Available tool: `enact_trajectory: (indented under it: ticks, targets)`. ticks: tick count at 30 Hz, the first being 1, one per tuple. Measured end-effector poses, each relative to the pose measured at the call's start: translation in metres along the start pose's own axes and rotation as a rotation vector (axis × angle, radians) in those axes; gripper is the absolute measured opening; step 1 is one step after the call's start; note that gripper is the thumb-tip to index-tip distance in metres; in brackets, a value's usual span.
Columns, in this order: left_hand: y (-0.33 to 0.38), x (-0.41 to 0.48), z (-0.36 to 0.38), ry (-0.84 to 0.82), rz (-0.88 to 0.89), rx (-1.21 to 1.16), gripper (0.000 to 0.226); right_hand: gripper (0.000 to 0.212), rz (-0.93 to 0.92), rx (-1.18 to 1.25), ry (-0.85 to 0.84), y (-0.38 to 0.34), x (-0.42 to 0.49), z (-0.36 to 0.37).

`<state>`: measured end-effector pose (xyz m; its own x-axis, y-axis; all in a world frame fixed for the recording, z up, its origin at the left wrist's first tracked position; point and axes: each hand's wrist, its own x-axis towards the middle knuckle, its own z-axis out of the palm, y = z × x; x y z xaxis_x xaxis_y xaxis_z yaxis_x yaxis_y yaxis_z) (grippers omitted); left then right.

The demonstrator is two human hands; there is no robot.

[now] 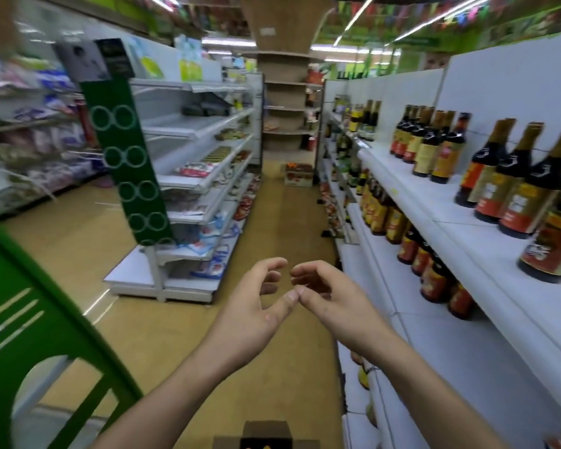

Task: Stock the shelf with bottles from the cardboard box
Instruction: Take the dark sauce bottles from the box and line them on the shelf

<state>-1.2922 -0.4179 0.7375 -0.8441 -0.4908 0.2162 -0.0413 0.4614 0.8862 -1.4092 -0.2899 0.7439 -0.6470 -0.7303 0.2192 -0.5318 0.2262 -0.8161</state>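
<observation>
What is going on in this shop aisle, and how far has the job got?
A person stands in a supermarket aisle with both hands out in front, holding nothing. The left hand and right hand have loosely curved fingers, and the thumb tips meet. An open cardboard box sits below at the frame's bottom edge. Dark bottles already stand on the white shelf to the right, with bare space left.

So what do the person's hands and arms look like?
The left hand and the right hand are bare: no gloves, and no ring, watch or bracelet shows. Both forearms are uncovered to the frame's edge; no sleeve is in view.
</observation>
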Motion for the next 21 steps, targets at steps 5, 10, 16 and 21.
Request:
enact_trajectory:
  ticks: [5,10,16,21]
  targets:
    - [-0.021,-0.02,0.003,0.086,-0.135,0.024,0.051,0.02,-0.04,0.058,-0.111,0.021,0.007,0.018]
    - [-0.049,-0.037,0.007,0.11,-0.243,0.057,0.053,0.021,-0.028,0.08,-0.219,0.043,0.005,0.042]
    - [-0.082,-0.047,0.014,0.109,-0.315,0.018,0.052,0.022,0.025,0.083,-0.274,0.064,0.002,0.073]
    - [-0.117,-0.057,0.02,0.071,-0.353,-0.01,0.05,0.022,0.093,0.055,-0.306,0.083,-0.003,0.099]
